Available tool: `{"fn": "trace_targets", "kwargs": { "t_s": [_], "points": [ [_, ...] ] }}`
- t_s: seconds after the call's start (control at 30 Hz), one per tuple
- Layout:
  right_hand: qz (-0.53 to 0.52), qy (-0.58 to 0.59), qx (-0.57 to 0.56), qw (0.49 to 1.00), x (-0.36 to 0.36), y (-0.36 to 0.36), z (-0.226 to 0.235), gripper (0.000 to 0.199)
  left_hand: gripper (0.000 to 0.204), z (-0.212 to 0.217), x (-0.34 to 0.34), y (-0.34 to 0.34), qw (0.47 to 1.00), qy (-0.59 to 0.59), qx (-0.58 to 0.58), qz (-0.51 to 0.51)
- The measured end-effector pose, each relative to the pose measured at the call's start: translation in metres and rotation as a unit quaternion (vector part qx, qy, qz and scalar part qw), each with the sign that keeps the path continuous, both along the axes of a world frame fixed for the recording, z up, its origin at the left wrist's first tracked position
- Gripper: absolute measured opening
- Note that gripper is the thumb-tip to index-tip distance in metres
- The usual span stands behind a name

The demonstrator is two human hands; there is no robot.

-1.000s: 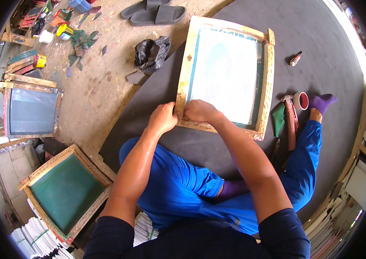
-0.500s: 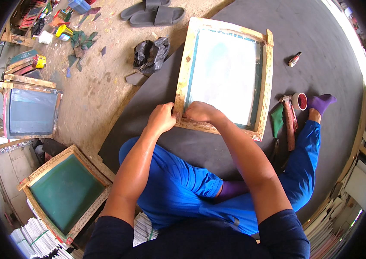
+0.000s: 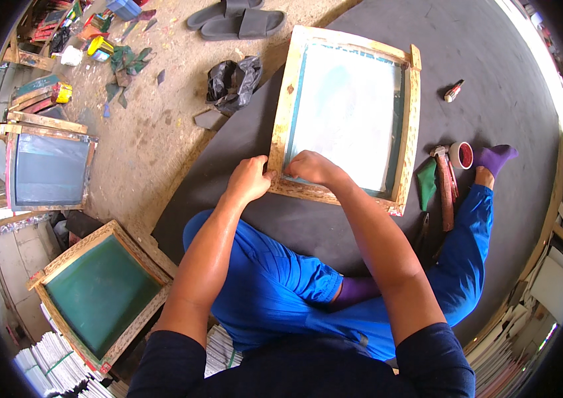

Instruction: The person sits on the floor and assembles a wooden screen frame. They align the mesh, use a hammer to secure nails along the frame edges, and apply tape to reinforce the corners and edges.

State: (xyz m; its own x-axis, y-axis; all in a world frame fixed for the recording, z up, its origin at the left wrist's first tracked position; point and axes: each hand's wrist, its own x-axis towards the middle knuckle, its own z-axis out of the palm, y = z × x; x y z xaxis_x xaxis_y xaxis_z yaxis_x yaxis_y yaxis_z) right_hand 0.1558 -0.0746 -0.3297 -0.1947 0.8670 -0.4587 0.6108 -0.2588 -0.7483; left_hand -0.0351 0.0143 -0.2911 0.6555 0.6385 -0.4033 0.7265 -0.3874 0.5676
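A silk-screen frame [image 3: 406, 139] of pale wood, with whitish mesh edged in blue-green, lies flat on a dark surface before me. My left hand [image 3: 250, 180] is closed on its near left corner, the thumb along the wood. Just inside that corner, my right hand [image 3: 313, 168] is curled in a fist over the mesh edge. Whatever its fingers pinch is too small or hidden to make out. To the right of the frame lie a hammer [image 3: 444, 189] with a reddish handle, a roll of tape [image 3: 460, 155] and a green piece [image 3: 427, 184].
A small cutter [image 3: 453, 91] lies farther off at right. At left stand a green-meshed screen [image 3: 104, 295] and a grey one [image 3: 53, 171]. Beyond the dark surface's edge are a black plastic bag [image 3: 234, 83] and grey slippers [image 3: 242, 24]. My legs fold close by.
My right hand has risen slightly and shifted away from the frame's near bar. The left hand and the frame stay in place.
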Motion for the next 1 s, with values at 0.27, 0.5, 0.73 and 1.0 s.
{"fn": "trace_targets", "kwargs": {
  "t_s": [0.27,0.5,0.73,1.0],
  "points": [
    [0.101,-0.188,-0.017,0.977,0.037,-0.028,-0.029,0.021,0.031,-0.008,-0.003,0.000,1.000,-0.012,-0.003,0.010],
    [-0.070,-0.120,-0.248,0.959,0.098,-0.086,0.029,0.026,0.026,-0.005,-0.006,0.002,1.000,-0.007,-0.005,-0.003],
    [0.090,-0.286,-0.061,0.952,0.145,-0.142,-0.006,0.022,0.031,0.004,0.002,-0.001,0.999,-0.034,-0.002,0.002],
    [-0.307,-0.180,0.043,0.934,0.176,-0.187,0.074,0.025,0.054,0.013,0.079,-0.093,0.943,-0.180,0.147,-0.238]
  ]
}}
